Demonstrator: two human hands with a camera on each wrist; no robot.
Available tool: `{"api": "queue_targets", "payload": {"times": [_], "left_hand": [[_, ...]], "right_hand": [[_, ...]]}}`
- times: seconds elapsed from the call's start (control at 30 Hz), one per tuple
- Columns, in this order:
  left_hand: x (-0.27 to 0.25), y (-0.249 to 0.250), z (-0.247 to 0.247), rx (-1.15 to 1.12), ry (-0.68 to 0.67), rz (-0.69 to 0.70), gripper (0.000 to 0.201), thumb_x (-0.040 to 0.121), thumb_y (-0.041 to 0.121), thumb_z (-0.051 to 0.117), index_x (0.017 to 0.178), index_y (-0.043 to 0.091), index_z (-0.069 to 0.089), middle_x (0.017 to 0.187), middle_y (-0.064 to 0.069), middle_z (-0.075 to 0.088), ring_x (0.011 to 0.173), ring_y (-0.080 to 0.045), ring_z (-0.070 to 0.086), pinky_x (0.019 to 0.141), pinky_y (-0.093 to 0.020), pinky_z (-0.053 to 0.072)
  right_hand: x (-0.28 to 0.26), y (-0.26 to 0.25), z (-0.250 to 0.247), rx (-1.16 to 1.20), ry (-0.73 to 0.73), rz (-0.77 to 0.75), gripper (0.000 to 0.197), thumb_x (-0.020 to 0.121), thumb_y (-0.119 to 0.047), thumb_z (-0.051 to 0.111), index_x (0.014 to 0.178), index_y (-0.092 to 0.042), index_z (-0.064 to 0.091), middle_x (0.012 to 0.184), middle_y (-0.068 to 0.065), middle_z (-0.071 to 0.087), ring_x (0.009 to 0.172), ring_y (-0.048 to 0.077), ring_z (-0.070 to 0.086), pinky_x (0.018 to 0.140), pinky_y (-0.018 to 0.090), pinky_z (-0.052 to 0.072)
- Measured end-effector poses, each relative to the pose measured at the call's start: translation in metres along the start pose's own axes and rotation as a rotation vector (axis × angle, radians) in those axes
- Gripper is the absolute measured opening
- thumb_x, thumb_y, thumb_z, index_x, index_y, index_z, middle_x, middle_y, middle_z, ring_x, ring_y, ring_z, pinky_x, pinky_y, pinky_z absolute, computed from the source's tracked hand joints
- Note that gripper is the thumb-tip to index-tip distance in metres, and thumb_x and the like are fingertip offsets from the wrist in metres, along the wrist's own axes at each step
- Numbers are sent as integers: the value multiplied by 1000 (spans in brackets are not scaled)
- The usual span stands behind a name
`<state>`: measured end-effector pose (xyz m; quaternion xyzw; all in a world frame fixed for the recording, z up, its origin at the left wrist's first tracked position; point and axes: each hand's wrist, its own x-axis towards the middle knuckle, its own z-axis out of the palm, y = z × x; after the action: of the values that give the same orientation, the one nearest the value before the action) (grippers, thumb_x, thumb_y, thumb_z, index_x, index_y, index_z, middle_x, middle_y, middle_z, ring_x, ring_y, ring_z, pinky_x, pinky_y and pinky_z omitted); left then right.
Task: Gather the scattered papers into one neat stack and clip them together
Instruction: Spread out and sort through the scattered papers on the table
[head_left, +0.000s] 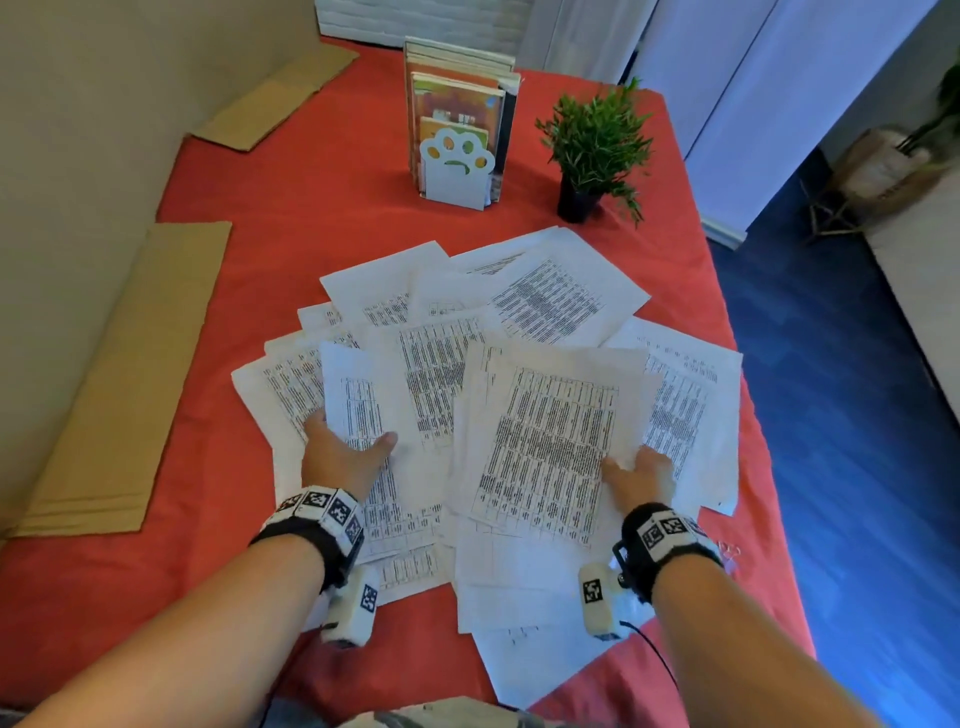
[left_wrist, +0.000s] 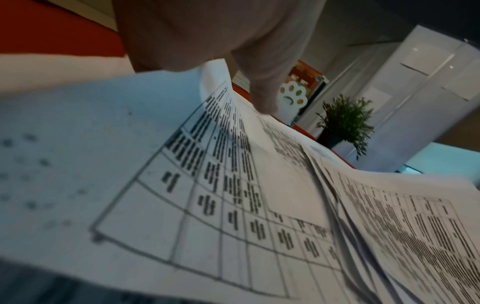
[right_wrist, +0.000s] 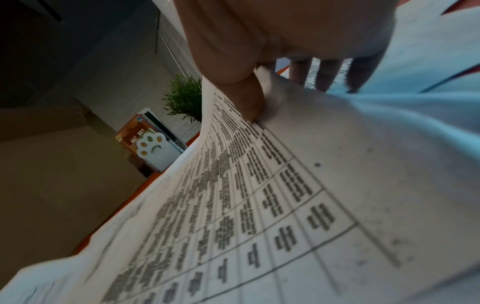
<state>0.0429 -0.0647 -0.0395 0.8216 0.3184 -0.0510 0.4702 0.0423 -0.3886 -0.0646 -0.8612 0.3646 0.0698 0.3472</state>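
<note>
White printed papers (head_left: 441, 364) scattered, overlapping, on red cloth; unstacked

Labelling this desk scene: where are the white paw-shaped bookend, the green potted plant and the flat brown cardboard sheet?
white paw-shaped bookend (head_left: 456, 174): head view, front plate.
green potted plant (head_left: 597, 137): head view, leaves.
flat brown cardboard sheet (head_left: 119, 379): head view, middle.

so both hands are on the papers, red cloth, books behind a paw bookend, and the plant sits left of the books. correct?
Not quite: the plant stands right of the books, as the head view shows. Otherwise correct: both hands, left and right, hold papers on the red cloth, behind the paw bookend.
</note>
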Motion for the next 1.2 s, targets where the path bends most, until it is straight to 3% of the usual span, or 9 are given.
{"api": "queue_targets", "payload": {"times": [0.17,0.3,0.4,0.5,0.6,0.7,0.93,1.1,1.2], "left_hand": [[-7,10,20,14,-26,48,101,66,15,84,144,20,19,133,-11,54,114,-35,55,97,-43,46],[-10,11,24,27,-74,75,80,72,3,76,137,12,31,128,-14,56,112,-35,56,90,-38,45],[-9,7,15,96,-127,85,69,77,-2,69,136,11,37,131,-14,54,118,-34,52,90,-34,42],[-8,1,5,117,-186,64,65,78,-8,61,136,13,41,131,-11,55,112,-28,52,89,-34,42],[-8,-5,-4,108,-214,32,62,79,-11,53,135,14,43,126,-11,57,98,-22,47,82,-32,42],[-6,-12,-15,73,-149,16,57,79,-12,49,132,12,49,125,-14,58,96,-22,47,82,-32,40],[-6,-3,-37,-86,-26,-5,56,78,-17,40,127,7,53,118,-13,58,103,-26,51,86,-33,38],[-26,8,-15,-31,-242,-58,60,66,-9,49,122,13,53,113,-11,58,103,-31,52,89,-43,47],[-32,7,4,-20,-359,-40,65,54,-3,47,112,24,55,111,-12,63,102,-35,56,88,-52,51]], "right_hand": [[-9,-1,3,85,-102,-30,15,84,-22,63,90,-8,59,98,14,63,87,29,62,84,42,55],[-17,3,-1,105,-95,-25,31,89,-19,57,116,-5,56,105,14,66,91,30,63,83,43,55],[-17,12,-13,226,-38,-31,48,88,-2,52,133,-14,42,110,9,64,85,24,59,74,32,48],[-17,19,-27,281,-7,-16,69,85,4,51,145,-22,29,117,2,56,95,24,59,79,26,41],[-12,23,-34,193,-11,17,24,89,-2,47,110,-6,57,93,12,63,79,26,56,70,29,42],[-8,24,-40,204,-18,29,13,90,-6,47,86,2,56,71,16,54,65,25,49,60,30,39],[-4,15,-52,425,-71,14,7,86,-4,58,93,-4,58,76,9,59,71,23,56,63,26,44],[-14,-3,-31,497,-266,2,17,81,-8,60,96,-13,64,90,17,72,85,37,70,80,56,56],[-21,-10,-20,578,-307,21,9,84,-7,57,91,-9,62,88,20,68,82,36,68,80,60,54]]}}
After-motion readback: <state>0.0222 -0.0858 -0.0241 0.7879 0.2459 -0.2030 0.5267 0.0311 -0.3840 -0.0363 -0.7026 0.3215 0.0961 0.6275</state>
